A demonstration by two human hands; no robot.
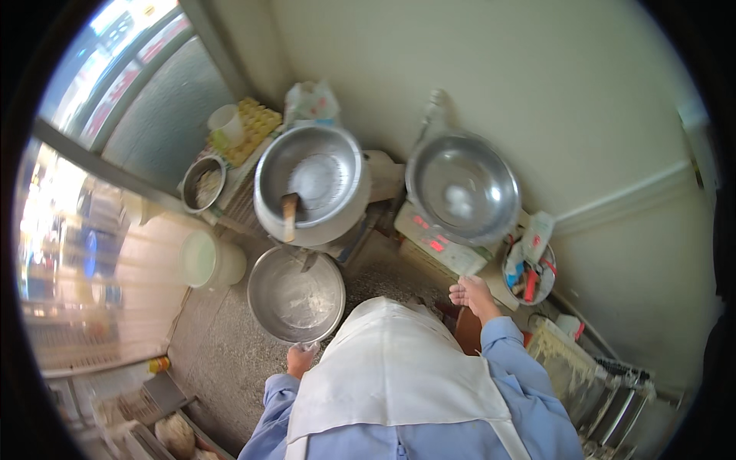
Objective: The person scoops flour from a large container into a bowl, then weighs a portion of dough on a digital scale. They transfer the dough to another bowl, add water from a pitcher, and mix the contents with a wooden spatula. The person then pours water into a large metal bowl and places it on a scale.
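Observation:
My left hand (300, 359) grips the near rim of a wide metal bowl (297, 307), dusted inside with white powder. A flat metal blade (309, 261) shows at that bowl's far edge. My right hand (475, 297) is beside the near edge of a kitchen scale (452, 251) with lit red digits. Its fingers are loosely stretched, and no object shows in them. On the scale rests a large metal bowl (425, 180) with a small heap of white powder (458, 201) at its bottom.
Another metal bowl (274, 184) holds white grains and a wooden-handled tool (290, 217). Around it stand a white bucket (230, 263), a small pot (188, 184) and egg trays (261, 123). At right are a tub of packets and tools (529, 287) and a dough-smeared machine (556, 353).

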